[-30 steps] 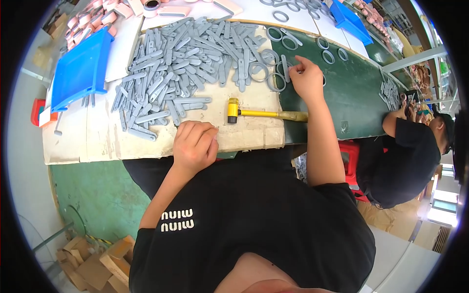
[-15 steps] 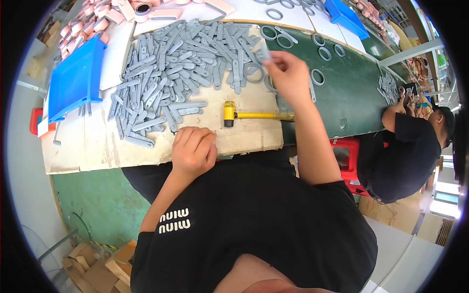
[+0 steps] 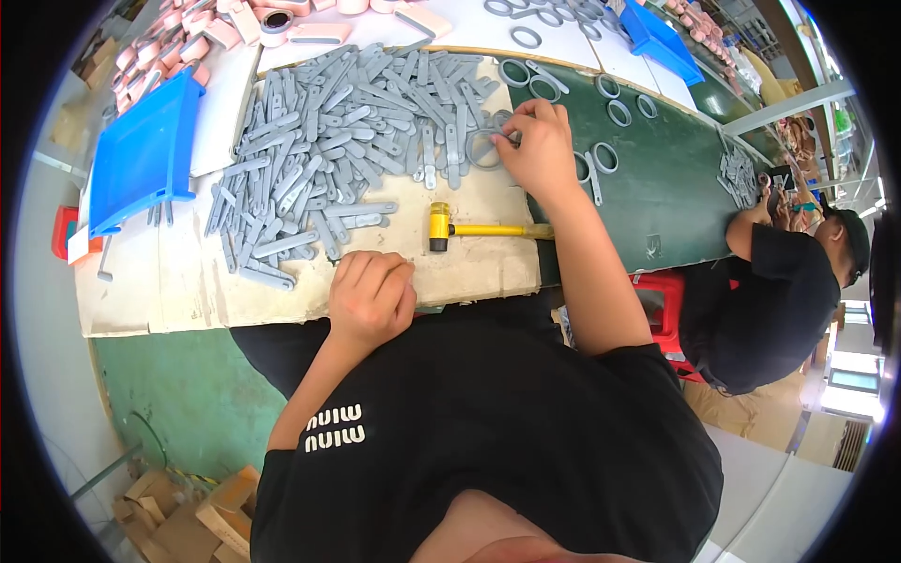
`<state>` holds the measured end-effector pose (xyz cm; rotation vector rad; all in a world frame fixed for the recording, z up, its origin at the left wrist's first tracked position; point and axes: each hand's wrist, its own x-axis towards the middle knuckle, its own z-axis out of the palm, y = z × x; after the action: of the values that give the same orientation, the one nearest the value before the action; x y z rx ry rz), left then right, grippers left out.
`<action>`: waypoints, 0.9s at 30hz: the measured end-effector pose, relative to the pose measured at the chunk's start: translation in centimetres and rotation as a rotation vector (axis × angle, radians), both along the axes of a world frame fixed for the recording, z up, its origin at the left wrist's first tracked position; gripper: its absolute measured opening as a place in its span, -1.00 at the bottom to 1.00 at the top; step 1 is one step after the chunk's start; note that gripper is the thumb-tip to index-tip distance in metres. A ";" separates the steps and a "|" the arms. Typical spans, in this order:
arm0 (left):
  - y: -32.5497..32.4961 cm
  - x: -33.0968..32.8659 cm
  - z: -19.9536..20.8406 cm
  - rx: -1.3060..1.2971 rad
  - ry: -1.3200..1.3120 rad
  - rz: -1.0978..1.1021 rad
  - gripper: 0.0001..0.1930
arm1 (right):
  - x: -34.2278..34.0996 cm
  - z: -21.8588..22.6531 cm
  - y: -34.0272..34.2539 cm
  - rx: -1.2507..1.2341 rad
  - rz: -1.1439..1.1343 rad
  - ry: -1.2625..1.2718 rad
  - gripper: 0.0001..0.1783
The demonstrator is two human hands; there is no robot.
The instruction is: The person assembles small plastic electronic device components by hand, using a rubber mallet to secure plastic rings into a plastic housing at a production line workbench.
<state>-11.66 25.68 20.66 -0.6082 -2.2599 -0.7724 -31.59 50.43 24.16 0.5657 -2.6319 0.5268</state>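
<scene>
My right hand (image 3: 540, 155) reaches to the right edge of the cardboard sheet. Its thumb and fingers are pinched on the right rim of a grey ring (image 3: 481, 161); the fingers partly hide the contact. Close by on the left, a large heap of flat grey strips (image 3: 352, 131) with rounded ends covers the cardboard. My left hand (image 3: 369, 298) rests curled in a fist at the table's near edge, and its inside is hidden. Between the hands lies a yellow mallet (image 3: 438, 228) with a black face, its handle pointing right.
Several grey rings (image 3: 605, 158) lie on the green mat (image 3: 657, 206). A blue tray (image 3: 145, 155) stands at the left, pink housings (image 3: 221, 36) behind it. Another blue tray (image 3: 660, 42) is at the far right. A co-worker in black (image 3: 765, 300) sits on the right.
My right hand has moved slightly left and down, from holding up a small grey piece to the ring on the cardboard. A strip by the mat's rings shows more fully. My left hand stays put.
</scene>
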 end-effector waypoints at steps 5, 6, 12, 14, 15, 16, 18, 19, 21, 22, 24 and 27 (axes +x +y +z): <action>-0.2 0.3 0.1 0.001 0.010 0.014 -0.77 | -1.4 1.3 1.3 -0.214 0.058 -0.053 -0.80; -0.2 0.3 0.1 0.006 0.009 0.013 -0.77 | -2.2 1.9 2.0 -0.306 0.089 -0.099 -0.80; -0.2 0.5 0.1 0.004 0.036 0.021 -0.77 | -13.3 5.5 8.0 -0.080 -0.214 -0.155 -0.64; -0.1 0.3 0.0 0.003 0.047 0.020 -0.77 | -19.3 4.2 11.5 -0.020 -0.271 -0.104 -0.62; 0.0 0.3 -0.1 0.006 0.048 0.024 -0.77 | -21.8 3.7 12.6 0.022 -0.299 -0.057 -0.61; 0.0 0.2 -0.1 0.012 0.050 0.022 -0.77 | -24.0 3.4 13.7 0.018 -0.338 0.003 -0.59; 0.0 0.1 -0.2 0.008 0.053 0.033 -0.77 | -25.7 3.1 14.5 -0.023 -0.373 0.050 -0.56; 0.0 0.1 -0.2 0.005 0.057 0.042 -0.77 | -25.9 2.9 14.5 -0.023 -0.373 0.048 -0.56; 0.1 0.2 -0.2 0.003 0.049 0.042 -0.77 | -26.0 2.2 14.4 -0.145 -0.301 0.192 -0.59; 0.0 0.4 -0.3 -0.004 0.038 0.069 -0.77 | -24.4 2.1 12.1 -0.220 -0.235 0.160 -0.65; 0.1 0.3 -0.3 -0.003 0.028 0.056 -0.78 | -20.4 2.6 11.6 -0.226 -0.102 -0.046 -0.71; 0.1 0.3 -0.2 -0.008 0.015 0.051 -0.78 | -8.8 4.6 8.3 -0.156 0.015 -0.219 -0.75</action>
<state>-11.31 25.80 20.41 -0.5565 -2.2565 -0.7324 -40.38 58.70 28.73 0.5050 -2.7588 0.8340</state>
